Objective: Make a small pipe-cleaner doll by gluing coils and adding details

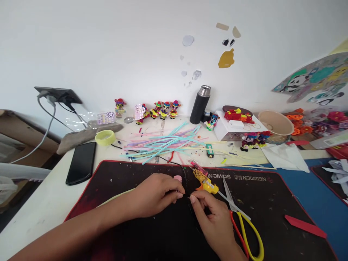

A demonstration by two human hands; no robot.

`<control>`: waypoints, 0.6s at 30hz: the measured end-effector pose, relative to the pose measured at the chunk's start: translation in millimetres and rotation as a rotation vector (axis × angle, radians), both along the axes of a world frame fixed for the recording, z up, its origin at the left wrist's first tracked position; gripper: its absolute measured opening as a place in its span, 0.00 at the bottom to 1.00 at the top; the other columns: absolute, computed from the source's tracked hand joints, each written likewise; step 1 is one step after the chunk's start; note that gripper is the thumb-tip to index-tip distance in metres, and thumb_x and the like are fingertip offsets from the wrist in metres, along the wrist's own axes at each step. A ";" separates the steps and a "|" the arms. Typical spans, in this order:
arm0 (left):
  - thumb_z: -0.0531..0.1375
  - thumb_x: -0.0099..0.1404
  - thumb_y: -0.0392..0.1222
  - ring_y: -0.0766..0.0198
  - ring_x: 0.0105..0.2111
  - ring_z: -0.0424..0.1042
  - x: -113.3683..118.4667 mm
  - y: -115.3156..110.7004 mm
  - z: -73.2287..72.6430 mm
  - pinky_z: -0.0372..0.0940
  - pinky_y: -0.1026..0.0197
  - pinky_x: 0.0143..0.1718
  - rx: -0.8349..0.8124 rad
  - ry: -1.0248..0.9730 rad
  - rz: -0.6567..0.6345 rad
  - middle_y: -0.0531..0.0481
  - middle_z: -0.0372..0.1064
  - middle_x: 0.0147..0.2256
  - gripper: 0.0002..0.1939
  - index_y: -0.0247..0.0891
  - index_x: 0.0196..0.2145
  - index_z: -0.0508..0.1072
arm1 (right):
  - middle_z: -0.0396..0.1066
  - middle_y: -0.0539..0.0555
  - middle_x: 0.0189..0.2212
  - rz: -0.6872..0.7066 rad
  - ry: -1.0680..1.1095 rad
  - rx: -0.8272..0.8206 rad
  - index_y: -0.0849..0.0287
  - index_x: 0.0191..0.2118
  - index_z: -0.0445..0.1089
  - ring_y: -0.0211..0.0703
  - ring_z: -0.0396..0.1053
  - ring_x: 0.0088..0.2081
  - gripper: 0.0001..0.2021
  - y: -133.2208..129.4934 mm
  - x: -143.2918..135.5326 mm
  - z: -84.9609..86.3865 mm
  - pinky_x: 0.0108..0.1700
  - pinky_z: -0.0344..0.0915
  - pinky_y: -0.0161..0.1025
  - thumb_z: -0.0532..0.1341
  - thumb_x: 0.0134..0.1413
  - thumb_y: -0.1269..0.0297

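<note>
Over the black desk mat [168,235], my left hand [157,194] pinches with thumb and forefinger, its tips too small to show what they hold. Opposite it, a short gap away, my right hand [213,219] is also closed in a pinch, and a thin dark strand seems to be near its fingertips. Just behind my left fingers lies a small pink piece [178,178]. A yellow hot glue gun [209,185] rests beyond my right hand, a glue stick poking out of its back. Scissors [237,214] with red and yellow handles lie open to the right of that hand.
Behind the mat spreads a heap of pastel pipe cleaners [165,143]. A black thermos [200,105] stands by the wall near several small figurines [164,110]. At left lie a phone [81,163] and yellow tape [105,137]; at right, a red strip [306,226].
</note>
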State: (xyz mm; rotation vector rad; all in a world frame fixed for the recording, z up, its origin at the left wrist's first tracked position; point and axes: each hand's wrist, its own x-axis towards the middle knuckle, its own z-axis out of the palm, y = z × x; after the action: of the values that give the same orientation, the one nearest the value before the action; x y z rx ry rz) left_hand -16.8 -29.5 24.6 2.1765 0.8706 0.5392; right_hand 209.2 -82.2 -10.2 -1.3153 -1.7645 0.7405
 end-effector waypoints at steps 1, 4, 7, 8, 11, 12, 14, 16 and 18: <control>0.58 0.76 0.36 0.64 0.32 0.76 -2.9 0.6 0.8 0.65 0.64 0.38 -0.036 -0.006 0.010 0.53 0.77 0.31 0.08 0.40 0.43 0.79 | 0.61 0.44 0.18 -0.017 0.009 -0.004 0.57 0.32 0.77 0.36 0.61 0.19 0.14 -1.4 1.6 -0.2 0.23 0.57 0.32 0.62 0.69 0.60; 0.54 0.77 0.38 0.65 0.33 0.76 -16.5 3.1 0.8 0.66 0.65 0.38 -0.130 -0.011 0.128 0.53 0.78 0.34 0.11 0.41 0.48 0.77 | 0.63 0.45 0.19 -0.121 0.080 -0.053 0.57 0.32 0.77 0.37 0.61 0.20 0.14 -4.8 9.2 -1.9 0.23 0.58 0.32 0.62 0.69 0.57; 0.56 0.77 0.41 0.65 0.31 0.75 -32.9 5.8 -1.5 0.64 0.65 0.34 -0.179 0.008 0.256 0.55 0.76 0.33 0.08 0.42 0.45 0.76 | 0.61 0.46 0.18 -0.235 0.215 -0.142 0.57 0.32 0.77 0.37 0.58 0.20 0.16 -6.0 19.1 -5.3 0.21 0.56 0.32 0.63 0.68 0.52; 0.57 0.76 0.43 0.65 0.32 0.75 -37.4 6.5 -2.5 0.64 0.65 0.35 -0.179 0.013 0.281 0.54 0.76 0.33 0.08 0.42 0.43 0.76 | 0.59 0.45 0.17 -0.268 0.266 -0.171 0.57 0.32 0.76 0.37 0.56 0.19 0.17 -6.1 22.3 -6.9 0.20 0.55 0.32 0.64 0.67 0.50; 0.57 0.76 0.45 0.65 0.32 0.75 -45.0 7.8 -6.6 0.65 0.64 0.35 -0.228 -0.007 0.326 0.55 0.77 0.32 0.09 0.42 0.40 0.76 | 0.55 0.43 0.16 -0.342 0.418 -0.253 0.58 0.32 0.75 0.35 0.51 0.17 0.20 -7.7 30.1 -13.1 0.18 0.49 0.31 0.66 0.64 0.44; 0.58 0.76 0.46 0.64 0.32 0.76 -45.6 7.8 -8.3 0.65 0.64 0.35 -0.241 -0.018 0.337 0.55 0.77 0.32 0.10 0.42 0.39 0.76 | 0.54 0.43 0.16 -0.360 0.464 -0.276 0.58 0.32 0.74 0.34 0.50 0.17 0.21 -8.6 31.9 -15.4 0.18 0.49 0.31 0.67 0.63 0.43; 0.58 0.76 0.47 0.64 0.32 0.76 -44.9 7.3 -12.0 0.65 0.64 0.35 -0.260 -0.029 0.356 0.55 0.77 0.31 0.11 0.42 0.38 0.76 | 0.53 0.42 0.16 -0.396 0.534 -0.302 0.58 0.33 0.74 0.33 0.50 0.17 0.21 -10.8 34.2 -19.9 0.17 0.49 0.30 0.69 0.61 0.42; 0.58 0.76 0.47 0.64 0.31 0.75 -43.2 6.6 -15.7 0.65 0.64 0.34 -0.266 -0.019 0.365 0.55 0.76 0.31 0.11 0.42 0.38 0.77 | 0.52 0.41 0.16 -0.427 0.579 -0.309 0.58 0.33 0.74 0.33 0.50 0.17 0.21 -12.6 35.2 -23.4 0.17 0.49 0.29 0.70 0.60 0.43; 0.56 0.77 0.48 0.64 0.31 0.74 -41.0 6.2 -19.0 0.65 0.63 0.35 -0.231 0.016 0.361 0.54 0.76 0.30 0.15 0.41 0.36 0.76 | 0.52 0.41 0.16 -0.435 0.604 -0.313 0.58 0.34 0.75 0.33 0.50 0.17 0.21 -13.6 35.4 -25.3 0.18 0.49 0.29 0.70 0.60 0.43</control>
State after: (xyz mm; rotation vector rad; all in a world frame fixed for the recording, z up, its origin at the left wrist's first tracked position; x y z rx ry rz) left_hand -57.8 -23.4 5.6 1.8270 1.2801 0.5625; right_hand 244.6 -95.8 -35.5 -1.4180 -0.8720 1.0481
